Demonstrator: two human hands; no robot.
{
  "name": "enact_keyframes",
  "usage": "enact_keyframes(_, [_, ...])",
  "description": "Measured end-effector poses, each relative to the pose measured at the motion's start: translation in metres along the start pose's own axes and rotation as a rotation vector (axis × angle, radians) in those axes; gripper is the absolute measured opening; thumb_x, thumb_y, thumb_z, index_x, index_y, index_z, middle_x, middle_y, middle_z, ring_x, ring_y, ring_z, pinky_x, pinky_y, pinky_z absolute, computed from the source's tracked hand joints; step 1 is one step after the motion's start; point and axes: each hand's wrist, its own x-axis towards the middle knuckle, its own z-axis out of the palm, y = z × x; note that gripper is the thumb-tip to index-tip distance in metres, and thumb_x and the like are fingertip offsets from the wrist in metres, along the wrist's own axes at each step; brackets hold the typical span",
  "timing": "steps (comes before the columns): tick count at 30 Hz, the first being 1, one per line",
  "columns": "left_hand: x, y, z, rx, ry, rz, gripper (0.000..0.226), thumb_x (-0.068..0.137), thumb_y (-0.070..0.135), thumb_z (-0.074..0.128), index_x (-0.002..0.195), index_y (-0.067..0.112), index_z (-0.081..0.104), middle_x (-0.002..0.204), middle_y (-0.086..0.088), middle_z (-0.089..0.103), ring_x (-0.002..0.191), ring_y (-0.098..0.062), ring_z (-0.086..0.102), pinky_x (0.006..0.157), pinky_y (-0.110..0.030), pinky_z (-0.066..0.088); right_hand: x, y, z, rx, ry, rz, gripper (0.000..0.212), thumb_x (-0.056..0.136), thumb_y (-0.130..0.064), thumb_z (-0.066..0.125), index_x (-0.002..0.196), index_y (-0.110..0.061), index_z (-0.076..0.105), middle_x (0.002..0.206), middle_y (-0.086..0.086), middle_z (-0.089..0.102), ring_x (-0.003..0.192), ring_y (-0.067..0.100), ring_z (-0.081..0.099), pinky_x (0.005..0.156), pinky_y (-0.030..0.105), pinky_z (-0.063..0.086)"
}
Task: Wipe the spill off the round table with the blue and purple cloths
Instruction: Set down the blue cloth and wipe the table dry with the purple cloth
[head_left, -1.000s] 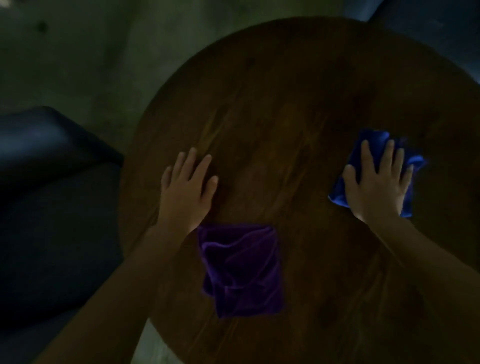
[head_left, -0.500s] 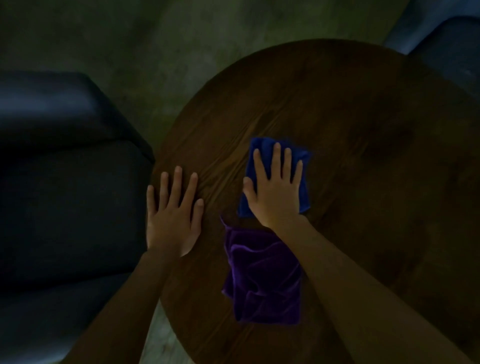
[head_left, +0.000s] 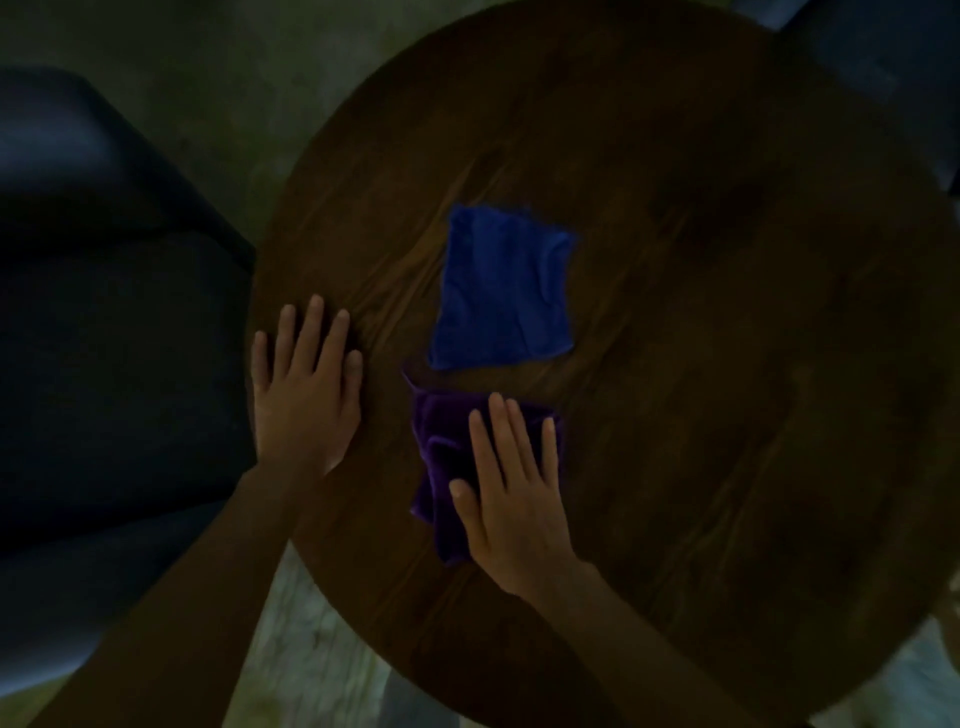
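Blue cloth (head_left: 503, 287) released, right hand (head_left: 511, 488) now on purple cloth (head_left: 441, 457)

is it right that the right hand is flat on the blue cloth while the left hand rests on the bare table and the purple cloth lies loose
Not quite. In the head view the right hand lies flat on the purple cloth, and it is the blue cloth that lies loose, just beyond it. The left hand does rest on the bare round table, near its edge.
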Motion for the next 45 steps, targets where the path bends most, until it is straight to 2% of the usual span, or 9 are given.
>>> enact_keyframes(9, [-0.098,0.048,0.021,0.000,-0.071,0.050,0.058,0.104,0.047,0.026,0.156,0.022,0.035,0.168,-0.006,0.022,0.156,-0.026,0.011,0.125,-0.054,0.009,-0.031,0.061,-0.005,-0.049,-0.051,-0.087,0.082,0.100,-0.067,0.035,0.163,-0.016,0.019,0.170,0.011,0.019,0.157,0.028,0.016,0.127,0.050,0.006])
enact_keyframes(16, [-0.118,0.139,0.048,0.082,-0.182,0.127,0.063,0.104,0.059,0.015,0.161,0.034,0.013,0.171,-0.004,0.008,0.157,-0.029,-0.001,0.124,-0.060,0.003,-0.092,0.223,-0.042,-0.139,-0.054,0.200,0.080,0.097,-0.065,0.034,0.161,-0.017,0.028,0.168,0.012,0.025,0.155,0.030,0.024,0.126,0.051,0.014])
enact_keyframes(20, [-0.119,0.177,0.064,0.127,-0.198,0.051,0.065,0.098,0.071,0.007,0.159,0.048,-0.003,0.171,0.000,-0.010,0.155,-0.035,-0.017,0.121,-0.066,-0.008,-0.133,0.312,-0.064,-0.156,-0.053,0.398,0.084,0.099,-0.070,0.013,0.162,-0.015,0.022,0.168,0.017,0.022,0.156,0.034,0.021,0.126,0.055,0.016])
enact_keyframes(27, [-0.119,0.179,0.065,0.184,-0.213,-0.007,0.068,0.091,0.078,-0.003,0.153,0.054,-0.017,0.167,0.004,-0.028,0.151,-0.030,-0.032,0.121,-0.064,-0.011,-0.104,0.259,-0.047,-0.079,0.057,0.586,0.068,0.101,-0.060,0.021,0.162,-0.030,0.021,0.169,0.019,0.018,0.155,0.044,0.013,0.125,0.060,0.010])
enact_keyframes(33, [-0.119,0.180,0.064,0.176,-0.206,-0.005,0.069,0.092,0.078,0.000,0.155,0.052,-0.013,0.168,0.004,-0.026,0.151,-0.029,-0.031,0.121,-0.064,-0.010,-0.150,0.154,-0.013,-0.082,-0.097,-0.166,0.062,0.105,-0.057,0.031,0.162,-0.035,0.020,0.170,0.013,0.016,0.157,0.036,0.012,0.124,0.055,0.015])
enact_keyframes(37, [-0.120,0.181,0.067,0.172,-0.185,0.011,0.067,0.095,0.076,0.004,0.156,0.052,-0.011,0.168,0.004,-0.024,0.152,-0.029,-0.030,0.121,-0.064,-0.010,-0.119,0.229,-0.031,-0.171,-0.166,-0.503,0.065,0.100,-0.060,0.034,0.160,-0.040,0.022,0.171,0.013,0.010,0.157,0.034,0.009,0.126,0.054,0.008])
enact_keyframes(40, [-0.119,0.182,0.067,0.171,-0.183,0.018,0.067,0.095,0.076,0.005,0.156,0.052,-0.010,0.168,0.004,-0.025,0.152,-0.029,-0.030,0.121,-0.064,-0.012,-0.051,0.298,-0.061,-0.175,0.046,-0.072,0.065,0.099,-0.060,0.032,0.160,-0.039,0.023,0.170,0.016,0.017,0.155,0.040,0.017,0.124,0.059,0.018])
enact_keyframes(42, [-0.120,0.180,0.068,0.166,-0.183,0.021,0.067,0.095,0.076,0.005,0.156,0.052,-0.011,0.168,0.004,-0.025,0.152,-0.030,-0.030,0.121,-0.064,-0.012,-0.016,0.310,-0.075,-0.086,0.064,0.310,0.066,0.100,-0.063,0.021,0.162,-0.041,0.011,0.171,0.015,0.007,0.158,0.037,0.007,0.126,0.057,0.010])
enact_keyframes(45, [-0.118,0.177,0.069,0.171,-0.181,0.023,0.068,0.095,0.076,0.004,0.155,0.052,-0.013,0.168,0.004,-0.026,0.152,-0.030,-0.029,0.121,-0.065,-0.011,-0.021,0.274,-0.063,-0.140,0.107,0.264,0.066,0.101,-0.059,0.027,0.162,-0.037,0.017,0.170,0.017,0.014,0.157,0.039,0.012,0.126,0.057,0.013])
